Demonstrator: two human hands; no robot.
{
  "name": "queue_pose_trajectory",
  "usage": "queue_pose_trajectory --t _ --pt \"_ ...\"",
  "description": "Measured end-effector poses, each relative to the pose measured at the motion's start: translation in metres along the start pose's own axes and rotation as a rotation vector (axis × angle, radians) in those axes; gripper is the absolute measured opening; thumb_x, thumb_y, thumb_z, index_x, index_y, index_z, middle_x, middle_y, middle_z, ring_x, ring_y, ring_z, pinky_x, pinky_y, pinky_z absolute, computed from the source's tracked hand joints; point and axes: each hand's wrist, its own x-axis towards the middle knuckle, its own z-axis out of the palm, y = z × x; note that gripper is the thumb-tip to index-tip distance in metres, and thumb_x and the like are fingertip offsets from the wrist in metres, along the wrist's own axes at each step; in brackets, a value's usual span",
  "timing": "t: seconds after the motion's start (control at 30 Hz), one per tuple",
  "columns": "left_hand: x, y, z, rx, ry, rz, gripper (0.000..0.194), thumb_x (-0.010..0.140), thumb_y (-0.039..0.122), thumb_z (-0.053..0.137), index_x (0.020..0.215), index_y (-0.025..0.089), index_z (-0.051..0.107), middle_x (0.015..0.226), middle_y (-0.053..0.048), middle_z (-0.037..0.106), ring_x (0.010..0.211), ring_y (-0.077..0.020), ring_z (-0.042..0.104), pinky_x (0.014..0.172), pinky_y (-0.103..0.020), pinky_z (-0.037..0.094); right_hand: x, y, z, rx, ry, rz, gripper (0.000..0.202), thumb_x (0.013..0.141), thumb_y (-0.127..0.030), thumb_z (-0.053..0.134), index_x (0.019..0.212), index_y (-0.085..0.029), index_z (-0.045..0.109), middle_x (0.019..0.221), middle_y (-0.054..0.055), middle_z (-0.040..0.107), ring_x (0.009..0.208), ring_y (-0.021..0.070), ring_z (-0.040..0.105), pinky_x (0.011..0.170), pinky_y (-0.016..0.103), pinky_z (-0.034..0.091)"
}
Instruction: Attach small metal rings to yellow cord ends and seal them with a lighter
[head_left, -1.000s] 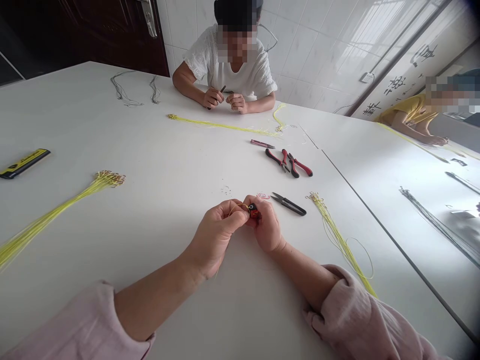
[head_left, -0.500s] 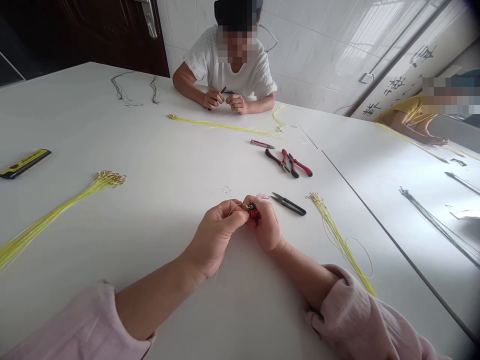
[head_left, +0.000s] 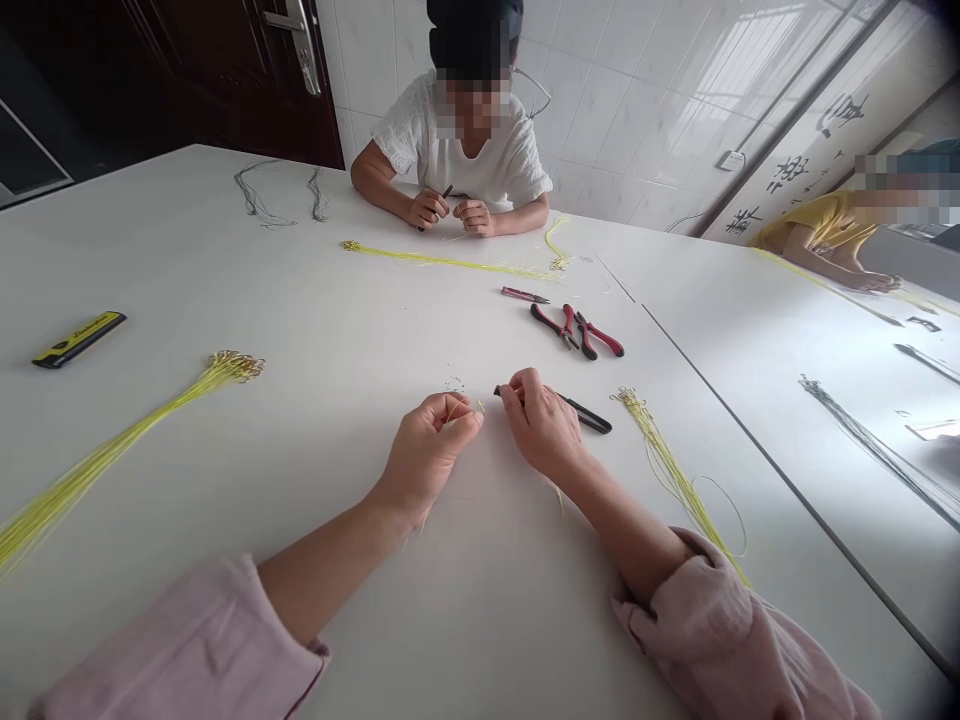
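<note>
Near mid-frame, the left hand (head_left: 424, 450) pinched a thin yellow strand (head_left: 481, 407); the right hand (head_left: 546, 428), apart from it, lay over black snips (head_left: 595, 418) on the surface (head_left: 450, 620), its grip unclear. The step looked like handling a tool; next, the strand would need holding steady, the snips a square grasp.

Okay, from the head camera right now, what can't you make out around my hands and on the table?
All in the head view:
- Yellow line: your left hand hides the pinched part.
- Black tool: your right hand covers part, so whether you're gripping it is unclear.
- Left yellow bundle: one end cut off by the left edge.
- Right yellow bundle: lower end behind your right sleeve.
- Specks: too small to identify.
</note>
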Motion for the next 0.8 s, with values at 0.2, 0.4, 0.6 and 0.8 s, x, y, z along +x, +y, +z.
queue_pose_trajectory --t 0.2,0.4,0.6,0.8 --pt "0.003 -0.003 -0.003 0.082 0.043 0.079 0.022 0.074 0.033 0.064 0.063 0.019 0.052 0.097 -0.002 0.054 0.094 -0.0169 0.048 0.08 -0.028 0.037 -0.001 0.003 0.003 -0.372 0.085 -0.139 0.017 0.09 -0.033 0.044 0.087 -0.019 0.053 0.087 0.009 0.059 0.082 0.0226 0.051 0.074 0.036 0.033" --pt "0.004 -0.007 -0.005 0.174 0.034 0.158 0.017 0.076 0.031 0.059 0.068 0.019 0.051 0.088 -0.001 0.055 0.081 -0.0138 0.05 0.072 -0.025 0.04 -0.011 -0.013 -0.008 0.382 -0.068 -0.047 0.025 0.086 -0.043 0.05 0.084 -0.02 0.061 0.078 0.003 0.057 0.068 0.0146 0.048 0.062 0.028 0.037" --pt "0.007 -0.01 -0.007 0.213 0.038 0.168 0.017 0.077 0.029 0.059 0.067 0.018 0.049 0.084 0.002 0.052 0.074 -0.0111 0.047 0.066 -0.023 0.04 -0.016 -0.023 -0.008 0.767 -0.195 0.052 0.032 0.076 -0.049 0.063 0.08 -0.017 0.065 0.062 -0.001 0.049 0.052 0.0082 0.033 0.046 0.023 0.026" --pt "0.006 -0.011 -0.006 0.232 0.027 0.183 0.016 0.077 0.026 0.058 0.068 0.019 0.048 0.086 0.002 0.052 0.071 -0.0099 0.046 0.065 -0.023 0.04 -0.017 -0.021 -0.001 0.725 -0.151 0.003 0.024 0.08 -0.041 0.059 0.077 -0.017 0.061 0.061 -0.002 0.046 0.054 0.0088 0.034 0.048 0.023 0.027"
